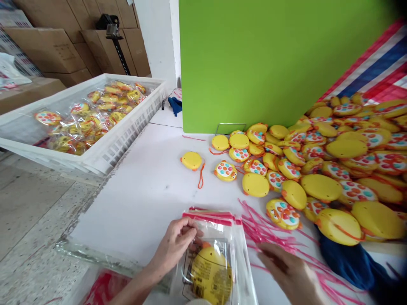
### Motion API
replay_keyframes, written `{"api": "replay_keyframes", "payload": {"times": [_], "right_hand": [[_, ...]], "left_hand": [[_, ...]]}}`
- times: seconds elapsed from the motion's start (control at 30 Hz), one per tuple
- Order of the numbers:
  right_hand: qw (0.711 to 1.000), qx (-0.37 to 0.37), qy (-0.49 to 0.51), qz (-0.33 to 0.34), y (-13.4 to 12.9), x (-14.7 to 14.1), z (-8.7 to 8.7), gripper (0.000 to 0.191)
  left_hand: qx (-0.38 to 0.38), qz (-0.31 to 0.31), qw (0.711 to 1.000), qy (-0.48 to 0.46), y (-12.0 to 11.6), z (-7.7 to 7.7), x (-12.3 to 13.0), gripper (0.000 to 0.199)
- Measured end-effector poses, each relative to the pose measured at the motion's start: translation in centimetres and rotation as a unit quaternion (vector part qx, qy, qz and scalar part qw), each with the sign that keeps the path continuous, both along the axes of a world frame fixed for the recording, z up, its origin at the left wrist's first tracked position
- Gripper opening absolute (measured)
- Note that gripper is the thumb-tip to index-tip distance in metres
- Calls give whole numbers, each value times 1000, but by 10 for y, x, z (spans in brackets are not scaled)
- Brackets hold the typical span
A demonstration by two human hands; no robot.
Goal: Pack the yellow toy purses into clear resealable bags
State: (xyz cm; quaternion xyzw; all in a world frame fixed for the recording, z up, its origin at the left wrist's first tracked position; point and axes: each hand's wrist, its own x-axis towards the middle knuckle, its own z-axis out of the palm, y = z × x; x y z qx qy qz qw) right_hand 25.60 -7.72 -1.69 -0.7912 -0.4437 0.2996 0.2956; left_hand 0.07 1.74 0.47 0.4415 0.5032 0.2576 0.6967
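A clear plastic bag (187, 271) with printed text holds a yellow turtle-shaped toy (211, 275), its plain side up, on top of a stack of flat bags (240, 254) with pink top edges. My left hand (178, 241) is closed, fingers curled and pinching the bag near its upper left. Slightly blurred, my right hand (289, 273) is right of the stack, fingers stretched toward it, with nothing visible in them. Beneath and beyond that hand lie loose pink strips (270, 228). Single turtle toys with orange cords, such as one yellow toy (191, 161), lie farther back.
A large heap of turtle toys (346, 148) covers the right side, against a green panel (270, 63). At left stands a white plastic crate (127, 131) with several bagged toys. Blue cloth (346, 258) lies at lower right. Cardboard boxes (47, 51) are stacked behind.
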Motion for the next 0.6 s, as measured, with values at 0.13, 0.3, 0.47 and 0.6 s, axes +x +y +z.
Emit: {"api": "replay_keyframes", "payload": {"times": [0.13,0.3,0.47,0.6], "right_hand": [[978,-16,205,37,34,-41,-5,28],[967,54,241,56,34,-36,-14,25],[968,40,227,95,29,-31,-9,23],[965,36,218,143,28,-28,-1,20]], "left_hand": [[14,3,1000,4,-1,-2,-2,16],[-10,14,1000,-7,-3,-4,-10,19],[0,18,1000,-9,-3,-8,-13,12],[-14,29,999,-31,-5,-10,-9,14]]}}
